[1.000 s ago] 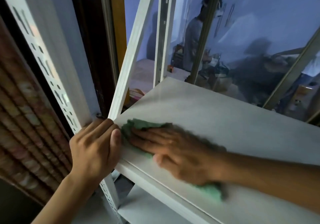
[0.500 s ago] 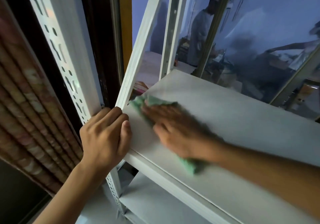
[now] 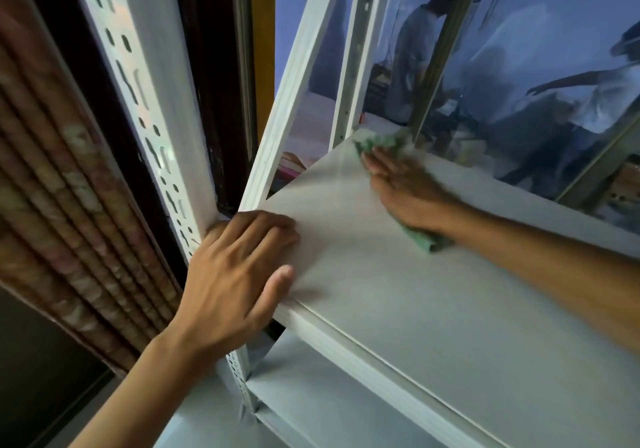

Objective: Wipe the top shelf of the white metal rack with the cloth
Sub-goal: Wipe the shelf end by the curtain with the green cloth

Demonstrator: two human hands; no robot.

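Behind the shelving we see a glass pane [image 3: 519, 66] with dim bluish reflections of a room, a dark wooden frame [image 3: 204, 83], and a patterned rolled blind [image 3: 52, 187] at left.

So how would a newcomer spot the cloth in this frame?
Find the white top shelf by the window. At its far left corner, the right hand presses flat on the cloth. It is the only green thing there, showing beyond the fingertips and behind the wrist.
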